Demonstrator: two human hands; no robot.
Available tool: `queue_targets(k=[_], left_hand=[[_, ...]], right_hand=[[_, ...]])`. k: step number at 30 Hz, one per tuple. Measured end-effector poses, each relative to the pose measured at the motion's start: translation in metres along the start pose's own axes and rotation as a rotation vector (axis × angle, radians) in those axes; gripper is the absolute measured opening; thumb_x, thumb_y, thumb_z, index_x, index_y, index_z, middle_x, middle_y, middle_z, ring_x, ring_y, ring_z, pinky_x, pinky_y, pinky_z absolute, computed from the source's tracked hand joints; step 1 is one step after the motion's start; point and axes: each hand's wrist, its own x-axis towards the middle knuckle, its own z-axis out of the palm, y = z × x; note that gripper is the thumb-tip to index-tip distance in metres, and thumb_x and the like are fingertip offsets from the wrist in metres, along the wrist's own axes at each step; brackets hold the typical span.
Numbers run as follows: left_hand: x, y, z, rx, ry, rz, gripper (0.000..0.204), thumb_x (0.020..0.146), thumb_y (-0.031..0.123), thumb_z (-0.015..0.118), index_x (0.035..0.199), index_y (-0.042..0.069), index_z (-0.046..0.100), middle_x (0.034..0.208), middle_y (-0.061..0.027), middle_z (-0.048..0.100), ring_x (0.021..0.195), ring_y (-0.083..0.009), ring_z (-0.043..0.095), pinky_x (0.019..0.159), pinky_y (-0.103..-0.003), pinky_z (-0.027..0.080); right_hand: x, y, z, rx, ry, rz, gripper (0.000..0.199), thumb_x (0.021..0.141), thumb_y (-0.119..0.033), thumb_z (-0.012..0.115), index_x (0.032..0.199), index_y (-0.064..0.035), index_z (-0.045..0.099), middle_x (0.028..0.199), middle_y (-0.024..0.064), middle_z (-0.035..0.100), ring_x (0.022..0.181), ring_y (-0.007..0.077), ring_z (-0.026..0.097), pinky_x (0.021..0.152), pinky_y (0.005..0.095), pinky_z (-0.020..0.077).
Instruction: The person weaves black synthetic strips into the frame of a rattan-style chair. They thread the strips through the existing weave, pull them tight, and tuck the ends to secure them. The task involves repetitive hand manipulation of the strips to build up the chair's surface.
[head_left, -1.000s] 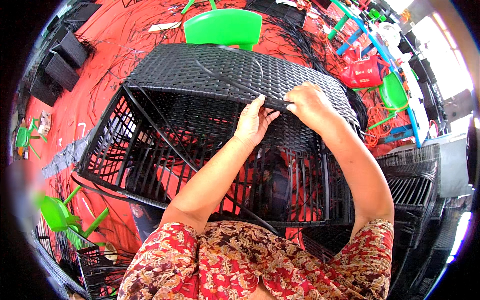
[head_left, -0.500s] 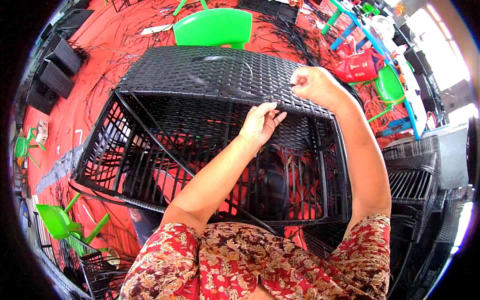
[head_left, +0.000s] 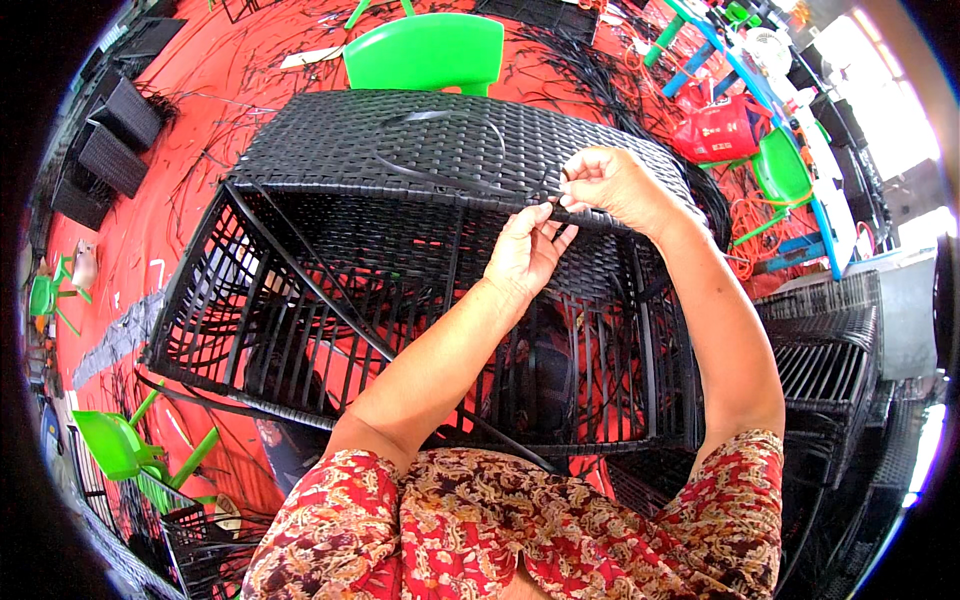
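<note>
Black wicker frame (head_left: pixel 330 290) standing on the red floor (head_left: pixel 215 110), woven top panel facing up. Left hand (head_left: pixel 525 255) at the panel's near edge, fingers pinching a black strand (head_left: pixel 440 180). Right hand (head_left: pixel 610 185) just beside it on the same edge, fingers closed on the strand. Green chair (head_left: pixel 425 50) beyond.

matt woven plastic-wicker frame (head_left: pixel 420 150), glossy plastic chair (head_left: pixel 425 50)

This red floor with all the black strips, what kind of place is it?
Probably a wicker furniture workshop: a half-woven black wicker frame, loose black weaving strips on the red floor, finished black woven pieces stacked nearby.
</note>
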Motion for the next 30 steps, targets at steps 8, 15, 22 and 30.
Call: queue_targets(k=[8,15,22,30], left_hand=[[-0.004,0.006,0.001,0.123,0.039,0.115,0.007,0.076,0.012,0.063,0.082,0.010,0.061,0.088,0.0004,0.062,0.089,-0.0149,0.056,0.088,-0.038,0.043],[0.002,0.014,0.005,0.207,0.050,0.076,0.009,0.076,0.005,0.060,0.085,0.004,0.059,0.084,-0.0040,0.062,0.079,-0.0161,0.059,0.079,-0.036,0.047],[0.007,0.015,-0.001,0.262,0.142,0.075,0.008,0.073,0.004,0.063,0.080,0.004,0.060,0.083,-0.0049,0.061,0.079,-0.0194,0.060,0.077,-0.037,0.050],[0.018,0.019,-0.019,0.317,0.153,0.046,0.009,0.076,0.010,0.059,0.082,0.004,0.060,0.086,-0.0073,0.063,0.081,-0.0194,0.060,0.076,-0.031,0.049]], right_hand=[[-0.005,0.005,0.026,-0.766,0.152,-0.567,0.008,0.070,-0.008,0.057,0.071,-0.0006,0.056,0.072,0.0141,0.055,0.071,0.0325,0.055,0.064,0.0396,0.0462],[-0.005,0.011,0.016,-0.399,0.140,-0.321,0.019,0.072,-0.007,0.058,0.089,-0.0005,0.062,0.083,0.0146,0.062,0.076,0.0246,0.062,0.069,0.0315,0.0497],[-0.036,0.016,-0.005,-0.806,0.180,-0.370,0.018,0.072,-0.015,0.053,0.081,-0.0088,0.067,0.077,0.0141,0.061,0.078,0.0319,0.058,0.072,0.0407,0.0472],[-0.038,0.026,0.038,-1.035,0.354,-0.283,0.021,0.068,-0.022,0.057,0.074,-0.0051,0.068,0.086,0.0148,0.061,0.084,0.0329,0.059,0.070,0.0433,0.0483]])
